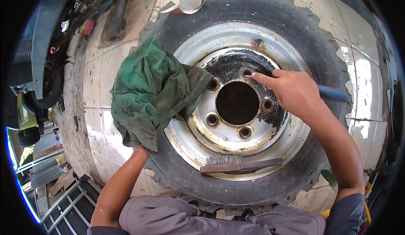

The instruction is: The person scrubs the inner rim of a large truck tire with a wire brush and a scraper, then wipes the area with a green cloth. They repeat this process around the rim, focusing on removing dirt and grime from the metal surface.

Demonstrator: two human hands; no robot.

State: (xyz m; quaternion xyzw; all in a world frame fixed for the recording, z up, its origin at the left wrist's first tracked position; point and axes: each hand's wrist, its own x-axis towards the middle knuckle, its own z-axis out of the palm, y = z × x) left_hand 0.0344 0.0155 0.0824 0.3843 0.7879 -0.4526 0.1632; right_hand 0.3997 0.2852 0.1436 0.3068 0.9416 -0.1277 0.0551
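A large black tyre [168,180] on a rusty white wheel rim [192,144] lies flat before me. Black coating covers part of its central disc, around a big centre hole and several lug holes. My right hand [297,92] is closed around a tool with a blue-grey handle [333,93]. The tool's thin metal tip [248,75] sits at the upper lug hole, my forefinger stretched along it. At the rim's left side, my left hand [140,150] holds a stained green cloth [147,81]; the cloth hides its fingers.
A wire brush [240,166] rests across the near part of the rim. Beyond the tyre lie a curved scrap piece [192,2] and a dark metal tube [116,30]. A metal frame [69,205] stands at the lower left. Pale tiles [95,91] surround the tyre.
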